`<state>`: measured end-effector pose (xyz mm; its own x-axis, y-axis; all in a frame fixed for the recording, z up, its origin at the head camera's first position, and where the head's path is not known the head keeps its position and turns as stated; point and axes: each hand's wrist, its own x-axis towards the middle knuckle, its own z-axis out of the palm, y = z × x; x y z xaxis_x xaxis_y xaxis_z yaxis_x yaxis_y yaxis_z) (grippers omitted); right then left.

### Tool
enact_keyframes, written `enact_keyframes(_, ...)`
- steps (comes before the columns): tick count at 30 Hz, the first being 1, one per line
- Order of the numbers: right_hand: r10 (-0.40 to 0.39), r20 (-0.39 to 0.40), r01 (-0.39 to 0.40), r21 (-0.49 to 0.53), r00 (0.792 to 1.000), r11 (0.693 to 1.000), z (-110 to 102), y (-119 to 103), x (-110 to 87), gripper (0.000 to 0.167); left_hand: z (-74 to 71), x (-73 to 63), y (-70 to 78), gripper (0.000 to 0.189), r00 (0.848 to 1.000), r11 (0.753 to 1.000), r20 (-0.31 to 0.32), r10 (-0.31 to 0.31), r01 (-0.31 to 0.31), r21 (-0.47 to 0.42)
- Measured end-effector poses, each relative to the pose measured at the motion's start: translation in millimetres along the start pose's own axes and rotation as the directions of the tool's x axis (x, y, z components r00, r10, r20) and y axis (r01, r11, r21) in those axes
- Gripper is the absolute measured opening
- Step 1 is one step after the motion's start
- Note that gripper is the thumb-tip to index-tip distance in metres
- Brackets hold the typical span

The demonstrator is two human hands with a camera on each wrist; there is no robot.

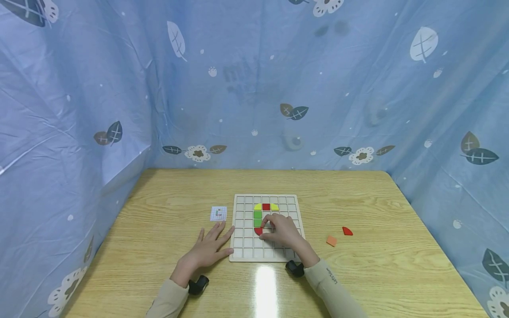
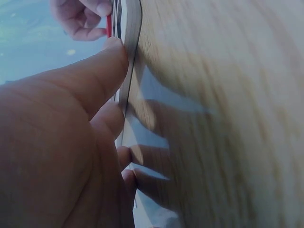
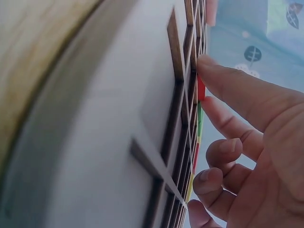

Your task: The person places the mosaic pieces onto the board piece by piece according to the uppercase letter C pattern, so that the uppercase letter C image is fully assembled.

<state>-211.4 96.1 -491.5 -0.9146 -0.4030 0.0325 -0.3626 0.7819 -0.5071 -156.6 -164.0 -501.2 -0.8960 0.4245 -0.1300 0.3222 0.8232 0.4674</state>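
My right hand (image 1: pixel 283 231) is over the white grid board (image 1: pixel 248 255), its thumb and forefinger pinching a red quarter-round tile (image 1: pixel 258 231) at a cell left of the middle. In the right wrist view the red tile (image 3: pixel 201 87) shows between the two fingertips, beside a green one. Directly above it in the head view are two green square tiles (image 1: pixel 257 218). A yellow tile (image 1: pixel 258 206), a red square tile (image 1: pixel 266 206) and another yellow tile (image 1: pixel 275 206) line the top. Fingers spread, my left hand (image 1: pixel 207 249) rests on the table, thumb at the board's left edge.
A small pattern card (image 1: pixel 218 213) lies left of the board, just beyond the left fingertips. On the right of the table (image 1: pixel 381 265) lie an orange square tile (image 1: pixel 332 240) and a red quarter-round tile (image 1: pixel 347 231). A blue curtain (image 1: pixel 254 88) surrounds the back and sides.
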Motion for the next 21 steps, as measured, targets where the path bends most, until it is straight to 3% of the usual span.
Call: enact_keyframes(21,0.001,-0.017,0.0,0.02,1.0,1.0,-4.2,4.3,-7.1,0.02,1.0,1.5,-1.4,0.063,1.0,1.0,0.014,-0.011,0.011,0.007)
